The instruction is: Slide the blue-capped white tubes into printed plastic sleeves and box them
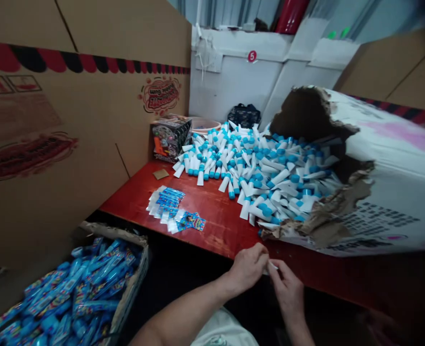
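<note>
My left hand [250, 267] and my right hand [286, 283] meet at the front edge of the red table [212, 211]. Between their fingertips is a small whitish piece [271, 267], mostly covered, and both hands are closed on it. Beyond them lies a large heap of white tubes with blue caps [244, 158], spilling out of a torn white carton [392, 192]. To the left of my hands, a fanned stack of blue printed clear sleeves [169, 204] rests on the tabletop.
An open box [142, 240] of blue wrapped tubes [78, 288] stands at lower left. Tall cardboard [90, 120] walls the left side. At the back are a dark printed box [171, 137], a pink basin [205, 126] and a dark bag [244, 116].
</note>
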A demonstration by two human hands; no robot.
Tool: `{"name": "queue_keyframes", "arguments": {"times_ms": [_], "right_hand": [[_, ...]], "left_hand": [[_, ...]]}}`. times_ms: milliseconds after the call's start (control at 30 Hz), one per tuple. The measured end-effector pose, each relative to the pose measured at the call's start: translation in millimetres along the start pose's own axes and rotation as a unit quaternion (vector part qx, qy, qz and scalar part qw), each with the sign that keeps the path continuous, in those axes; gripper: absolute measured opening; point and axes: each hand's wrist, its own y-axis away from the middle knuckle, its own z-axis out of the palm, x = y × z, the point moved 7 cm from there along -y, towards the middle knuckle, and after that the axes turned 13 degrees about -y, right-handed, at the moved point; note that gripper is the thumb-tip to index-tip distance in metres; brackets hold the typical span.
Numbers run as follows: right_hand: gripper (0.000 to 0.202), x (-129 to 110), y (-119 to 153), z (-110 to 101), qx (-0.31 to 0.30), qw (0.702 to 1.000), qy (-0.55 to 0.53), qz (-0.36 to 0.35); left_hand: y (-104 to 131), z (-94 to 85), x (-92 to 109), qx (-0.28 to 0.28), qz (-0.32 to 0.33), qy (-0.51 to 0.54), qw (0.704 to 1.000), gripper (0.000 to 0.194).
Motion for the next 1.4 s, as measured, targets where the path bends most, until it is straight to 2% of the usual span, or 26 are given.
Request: {"name": "queue_keyframes", "arguments": {"times_ms": [100,167,267,367,433,500,567,633,700,833,900,967,1067,1167,1300,1400], "right_hand": [[0.047,2.3,-13.9,-37.9,0.112,0.981,0.129,-0.092],[0.048,8.2,-21.3,-50.2,0.139,0.953,0.233,-0.133],[0.043,19.9,-26.1,-47.4,0.110,0.928,0.325,-0.144],[0.038,18.9,-18.2,-38.0,0.135,0.911,0.364,-0.141],[0.033,6.9,-9.9,-25.9,0.160,0.912,0.336,-0.175],[0.030,-9.5,-6.2,-2.1,0.122,0.935,0.248,-0.221],[0.029,-27.9,-9.5,35.3,0.021,0.959,0.153,-0.238],[0.033,-47.9,-17.0,78.8,-0.072,0.966,0.106,-0.223],[0.038,-69.0,-26.4,124.2,-0.145,0.960,0.109,-0.214],[0.026,-101.1,-46.9,196.2,-0.197,0.941,0.170,-0.216],[0.024,-107.6,-53.5,220.8,-0.206,0.923,0.236,-0.223],[0.021,-108.7,-57.1,235.9,-0.208,0.906,0.288,-0.230],[0.013,-105.1,-60.0,243.5,-0.207,0.901,0.304,-0.232],[0.016,-101.3,-62.7,239.5,-0.203,0.916,0.261,-0.225],[0.020,-104.3,-63.3,221.9,-0.191,0.956,0.104,-0.199],[0.019,-115.3,-54.2,205.9,-0.184,0.961,0.002,-0.206]], "left_hand": [[4.3,-12.2,-1.7,0.023,-0.002,0.068,0.997,0.037],[8.2,-19.6,-17.2,0.033,-0.058,0.177,0.982,0.039],[19.1,-31.5,-47.0,0.048,-0.150,0.351,0.923,0.032],[34.2,-52.1,-66.1,0.072,-0.167,0.453,0.873,0.038],[45.1,-65.0,-74.0,0.078,-0.170,0.499,0.846,0.042],[55.2,-75.9,-80.9,0.091,-0.180,0.521,0.830,0.040],[63.6,-85.4,-88.1,0.118,-0.193,0.514,0.828,0.032],[69.7,-93.6,-93.8,0.148,-0.197,0.491,0.836,0.026],[73.9,-99.5,-98.3,0.165,-0.199,0.471,0.843,0.027],[80.8,-108.6,-106.1,0.174,-0.213,0.464,0.842,0.027],[84.6,-114.8,-109.1,0.180,-0.221,0.458,0.842,0.026],[88.2,-121.1,-111.2,0.188,-0.228,0.451,0.842,0.025],[90.9,-127.8,-112.7,0.193,-0.236,0.447,0.841,0.025],[89.0,-130.9,-112.8,0.189,-0.237,0.441,0.844,0.025],[79.8,-140.2,-111.9,0.213,-0.231,0.407,0.858,0.026],[68.1,-151.9,-110.1,0.246,-0.229,0.374,0.865,0.037]]}}
